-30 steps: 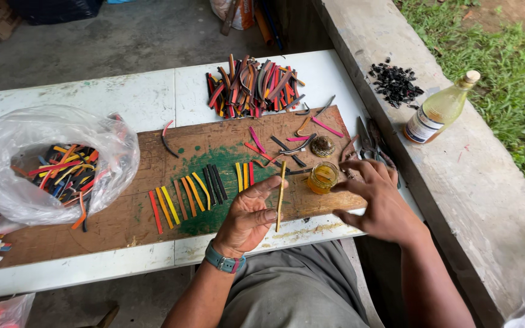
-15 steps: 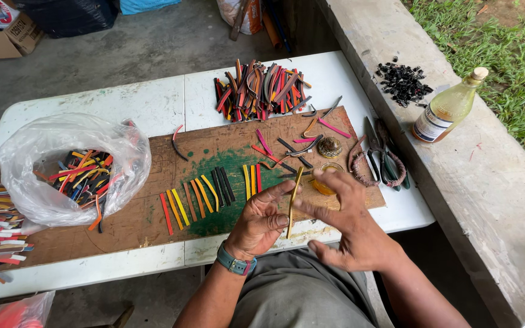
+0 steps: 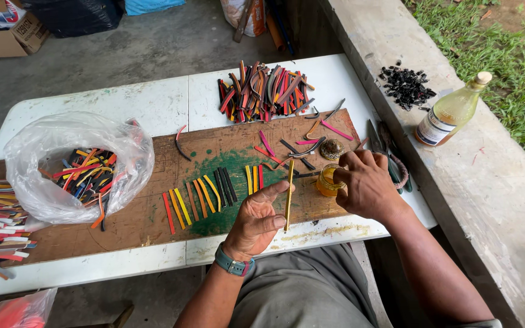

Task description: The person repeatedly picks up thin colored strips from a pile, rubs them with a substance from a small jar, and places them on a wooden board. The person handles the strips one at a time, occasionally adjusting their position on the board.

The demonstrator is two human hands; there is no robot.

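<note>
Our left grip (image 3: 259, 218) pinches a yellow strip (image 3: 289, 194); our right grip (image 3: 366, 182) clasps the small glue jar (image 3: 326, 180) just beside. Finished strips (image 3: 205, 195) lie left, the pile (image 3: 265, 91) beyond untouched.

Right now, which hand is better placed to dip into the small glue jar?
Right. The right hand already rests at the small jar of yellow liquid, fingers at its rim. The left hand is occupied holding a yellow strip upright-ish over the wooden board.

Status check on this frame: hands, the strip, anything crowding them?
Left hand pinches thin yellow strip upright. Right hand at small amber glass jar. Coloured strips in a row close beside on wooden board.
</note>
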